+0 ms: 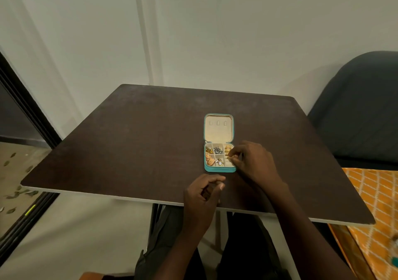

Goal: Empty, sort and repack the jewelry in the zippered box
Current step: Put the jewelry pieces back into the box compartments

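the zippered box (219, 144) lies open near the centre of the frame on the dark table (129, 139), its cream lid flat toward the top of the frame and its tray of small compartments toward the bottom. the jewelry (210, 159) sits sorted in those cells: gold pieces down the left side, grey studs in the upper middle, a small sparkling piece in the lower middle, more gold at upper right.

the right hand (252, 161) reaches over the tray's right edge, fingertips drawn together on something tiny over the right-hand compartments; what it pinches is too small to tell. the left hand (204, 193) rests just below the box with its fingers curled, and whether it holds anything cannot be told.

judging by the full cells, this looks like late repacking or the very start of emptying. either way, the step goes best if the pinch stays low over one cell, and the left hand could steady the teal wall so the light box does not slide. a dropped piece would be hard to find on the dark top.
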